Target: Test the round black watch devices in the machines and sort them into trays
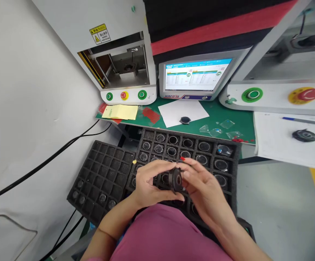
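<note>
Above the large foam tray [235, 174], a small black round part [176, 179] with a brownish ringed centre is held up on its edge. My left hand [153, 183] curves around it, thumb below and fingers on top, closed on its rim. From the other side my right hand [205, 185] closes its thumb and fingertips on the part's right edge. A small red spot [183, 158] shows at a right fingertip; I cannot tell what it is. Round dark pieces with clear rims, such as one round piece [204, 146], sit in the tray's compartments. The hands hide several compartments.
A second foam tray [103, 163] lies left, holding several small round pieces. Behind are a green bench [173, 128], a monitor [197, 78] and press machines with buttons [123, 95]. Papers [183, 110], red film [151, 115] and a black part [305, 135] lie there.
</note>
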{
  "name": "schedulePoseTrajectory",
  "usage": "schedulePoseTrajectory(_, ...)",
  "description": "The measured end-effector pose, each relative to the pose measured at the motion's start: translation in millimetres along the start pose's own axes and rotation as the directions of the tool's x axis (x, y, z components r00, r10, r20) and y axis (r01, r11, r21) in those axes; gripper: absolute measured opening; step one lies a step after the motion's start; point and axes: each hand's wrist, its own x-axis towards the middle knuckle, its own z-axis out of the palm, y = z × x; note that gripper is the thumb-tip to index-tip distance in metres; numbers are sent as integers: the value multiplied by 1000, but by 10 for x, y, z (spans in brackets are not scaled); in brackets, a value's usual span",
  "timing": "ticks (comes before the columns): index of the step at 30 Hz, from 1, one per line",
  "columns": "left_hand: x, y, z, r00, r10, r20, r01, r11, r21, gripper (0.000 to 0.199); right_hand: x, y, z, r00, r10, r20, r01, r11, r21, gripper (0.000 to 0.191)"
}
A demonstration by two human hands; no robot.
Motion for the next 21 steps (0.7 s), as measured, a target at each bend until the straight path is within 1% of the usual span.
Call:
schedulePoseTrajectory(2, 14, 31, -27, 1000, -13, -5, 14, 998, 67, 67, -43, -37, -10, 982, -185, -27, 182, 980, -77, 25)
schedulePoseTrajectory(3, 22, 56, -40, 1000, -15, 8, 14, 995, 94, 66, -73, -55, -17, 970, -243, -5, 241, 964, -115, 19)
schedulePoseTrajectory(4, 29, 83, -50, 1000, -13, 28, 9, 993, 116, 65, -104, -71, -22, 965, -260, 44, 263, 953, -147, 17)
schedulePoseTrajectory(5, 35, 107, -58, 999, -8, 49, 1, 991, 131, 65, -135, -85, -25, 965, -238, 108, 253, 952, -170, 17)
schedulePoseTrajectory(7, 43, 143, -66, 997, 6, 81, -18, 989, 144, 64, -185, -100, -20, 964, -151, 217, 192, 964, -184, 18)
schedulePoseTrajectory(9, 43, 157, -67, 995, 27, 98, -41, 990, 138, 65, -207, -100, -8, 962, -78, 263, 126, 977, -173, 17)
schedulePoseTrajectory(14, 24, 142, -69, 991, 54, 122, -66, 993, 98, 69, -193, -78, 17, 964, 11, 267, 28, 990, -142, 21)
schedulePoseTrajectory(21, 31, 181, -88, 989, 85, 119, -97, 990, 99, 65, -249, -86, 72, 976, 56, 209, -24, 988, -151, 25)
